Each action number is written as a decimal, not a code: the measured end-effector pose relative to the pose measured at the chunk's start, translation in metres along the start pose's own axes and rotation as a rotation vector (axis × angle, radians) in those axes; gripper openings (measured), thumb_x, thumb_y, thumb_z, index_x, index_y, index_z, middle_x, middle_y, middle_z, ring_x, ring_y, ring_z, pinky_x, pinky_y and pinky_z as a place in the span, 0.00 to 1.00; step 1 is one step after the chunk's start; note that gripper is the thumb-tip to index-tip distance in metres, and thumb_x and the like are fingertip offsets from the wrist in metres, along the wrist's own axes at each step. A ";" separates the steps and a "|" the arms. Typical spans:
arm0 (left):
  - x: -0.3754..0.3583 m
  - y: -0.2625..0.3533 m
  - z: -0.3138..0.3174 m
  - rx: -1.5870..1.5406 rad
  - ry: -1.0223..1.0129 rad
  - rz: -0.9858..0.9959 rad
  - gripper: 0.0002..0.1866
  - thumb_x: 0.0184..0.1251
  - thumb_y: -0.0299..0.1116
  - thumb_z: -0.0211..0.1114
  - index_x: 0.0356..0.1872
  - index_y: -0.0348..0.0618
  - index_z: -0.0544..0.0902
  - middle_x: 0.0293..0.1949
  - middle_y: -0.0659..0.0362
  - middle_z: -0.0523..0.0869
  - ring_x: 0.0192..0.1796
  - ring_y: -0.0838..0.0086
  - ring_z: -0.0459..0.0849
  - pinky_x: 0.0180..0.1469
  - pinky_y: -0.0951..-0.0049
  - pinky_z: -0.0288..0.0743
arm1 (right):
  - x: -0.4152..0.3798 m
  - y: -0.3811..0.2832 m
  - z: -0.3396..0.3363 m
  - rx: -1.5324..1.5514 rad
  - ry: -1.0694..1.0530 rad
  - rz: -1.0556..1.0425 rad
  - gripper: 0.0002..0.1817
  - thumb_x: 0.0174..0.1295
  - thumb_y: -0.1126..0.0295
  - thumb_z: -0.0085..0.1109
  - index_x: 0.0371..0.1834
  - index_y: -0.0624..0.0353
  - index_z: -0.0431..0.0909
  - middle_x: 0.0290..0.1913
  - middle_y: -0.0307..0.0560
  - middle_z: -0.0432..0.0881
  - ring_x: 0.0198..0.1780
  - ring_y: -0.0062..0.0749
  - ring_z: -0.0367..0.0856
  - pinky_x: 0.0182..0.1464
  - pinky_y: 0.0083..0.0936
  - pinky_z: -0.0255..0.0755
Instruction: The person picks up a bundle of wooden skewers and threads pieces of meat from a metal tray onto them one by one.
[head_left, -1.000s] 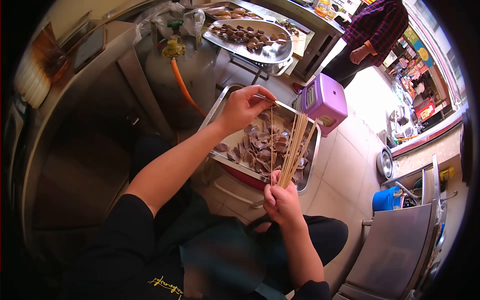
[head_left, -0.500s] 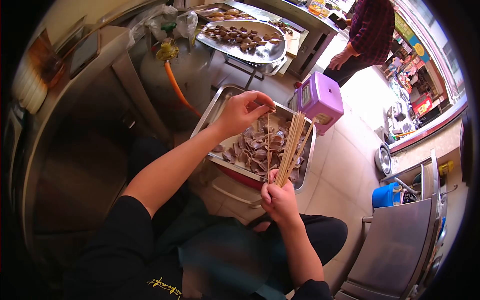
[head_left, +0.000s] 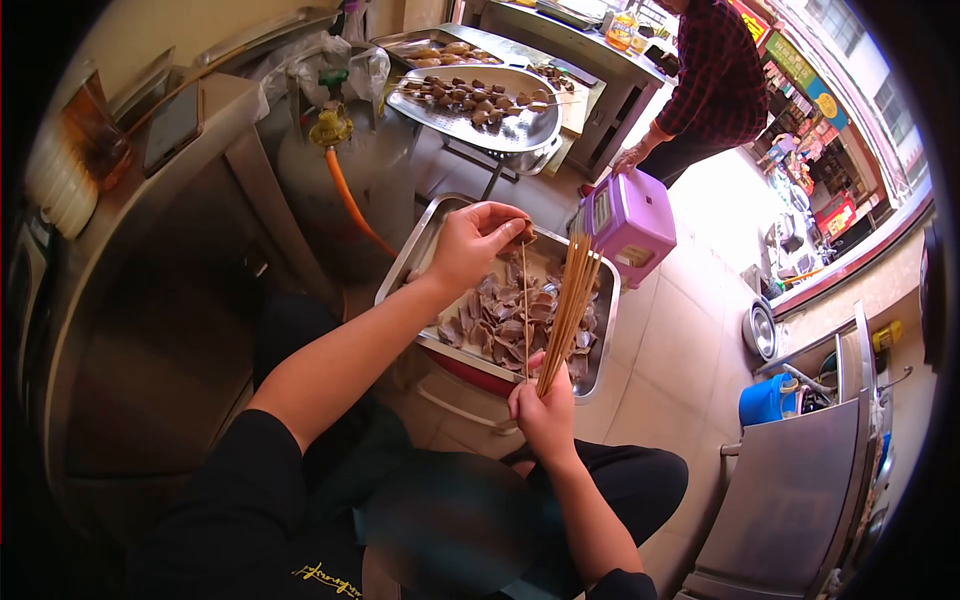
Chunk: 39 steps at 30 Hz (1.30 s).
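Observation:
My left hand [head_left: 478, 243] pinches a small brown piece of meat [head_left: 528, 233] at the upper tip of a single upright bamboo skewer [head_left: 525, 310]. Lower down, my right hand [head_left: 545, 408] is closed round that skewer's bottom end and a thick bundle of bamboo skewers [head_left: 572, 305] that fans upward. Beneath both hands lies a metal tray [head_left: 388, 283] holding a heap of sliced brown-grey meat [head_left: 500, 325]. The skewer bundle hides part of the heap's right side.
Beyond the tray, an oval metal platter [head_left: 425, 112] carries loaded skewers. A gas cylinder [head_left: 345, 190] with an orange hose [head_left: 350, 205] stands left. To the right is a purple stool [head_left: 645, 215], touched by another person [head_left: 715, 90]. A blue bucket [head_left: 768, 400] sits farther right.
The other person has bent lower, and their hand now rests on the purple stool. My hands keep their holds, with the piece of meat still at the skewer tip. The view has shifted slightly.

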<state>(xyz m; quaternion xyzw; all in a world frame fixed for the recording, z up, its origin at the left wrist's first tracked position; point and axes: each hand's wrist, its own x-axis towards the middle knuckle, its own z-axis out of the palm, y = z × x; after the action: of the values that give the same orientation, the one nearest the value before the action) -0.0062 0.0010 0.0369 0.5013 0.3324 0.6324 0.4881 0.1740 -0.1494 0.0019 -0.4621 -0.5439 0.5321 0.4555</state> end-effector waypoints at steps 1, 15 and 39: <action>0.001 0.000 -0.001 -0.066 -0.006 -0.052 0.07 0.70 0.26 0.64 0.44 0.34 0.83 0.39 0.58 0.88 0.43 0.78 0.87 0.44 0.79 0.82 | 0.001 0.003 -0.001 -0.001 0.001 -0.005 0.15 0.60 0.85 0.39 0.49 0.59 0.60 0.19 0.39 0.70 0.16 0.20 0.68 0.18 0.18 0.59; 0.010 -0.002 -0.023 -0.486 -0.062 -0.525 0.08 0.69 0.28 0.65 0.44 0.38 0.84 0.40 0.58 0.88 0.44 0.74 0.87 0.50 0.71 0.85 | 0.003 0.012 -0.009 -0.445 0.113 -0.208 0.09 0.57 0.85 0.41 0.38 0.64 0.69 0.24 0.40 0.72 0.20 0.19 0.73 0.22 0.20 0.67; 0.017 0.009 -0.002 -0.254 -0.026 -0.380 0.13 0.69 0.31 0.66 0.49 0.34 0.83 0.43 0.56 0.87 0.44 0.73 0.86 0.50 0.73 0.82 | 0.022 -0.011 -0.006 0.010 0.048 0.024 0.10 0.57 0.85 0.42 0.40 0.64 0.68 0.21 0.39 0.71 0.21 0.20 0.71 0.23 0.18 0.63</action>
<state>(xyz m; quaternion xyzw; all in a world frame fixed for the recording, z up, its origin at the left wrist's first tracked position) -0.0111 0.0150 0.0497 0.3724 0.3323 0.5592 0.6620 0.1762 -0.1267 0.0128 -0.4789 -0.5248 0.5289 0.4642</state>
